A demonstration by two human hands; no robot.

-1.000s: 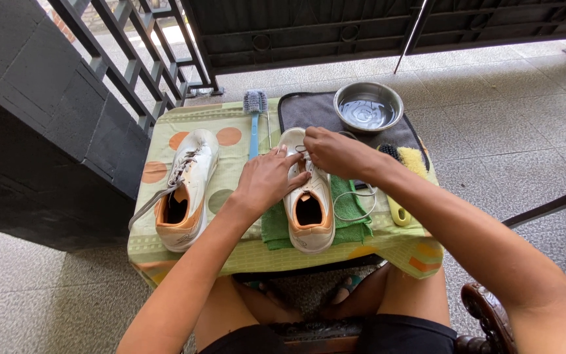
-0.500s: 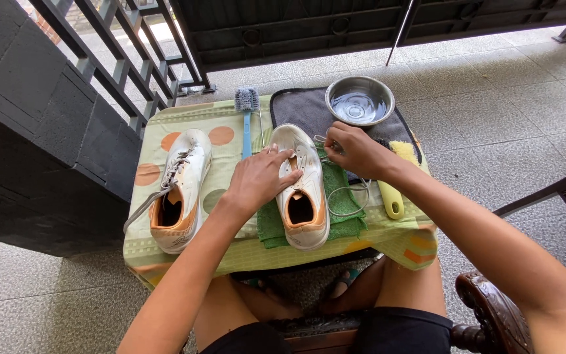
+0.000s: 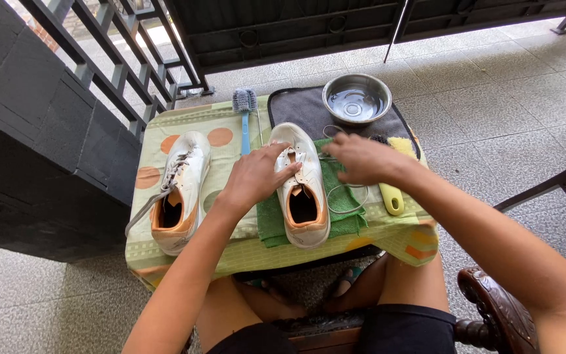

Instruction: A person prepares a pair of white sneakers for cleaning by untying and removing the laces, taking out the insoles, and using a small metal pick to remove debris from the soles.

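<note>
On the green-clothed table (image 3: 230, 252) the unlaced white sneaker (image 3: 304, 187) lay lengthwise on a green towel (image 3: 345, 203), toe away, left hand (image 3: 260, 177) pressing its side, right hand (image 3: 360, 157) just right of it, fingers curled around a loose lace (image 3: 348, 190).

White shoes (image 3: 302, 190) lined orange, green towel (image 3: 342, 203), pale-green cloth (image 3: 224, 141) with orange dots, yellow-handled brush (image 3: 391, 193).

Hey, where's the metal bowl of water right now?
In the head view, the metal bowl sits at the far right of the small table, on the dark grey mat, just beyond the right hand and the yellow-handled brush.
</note>
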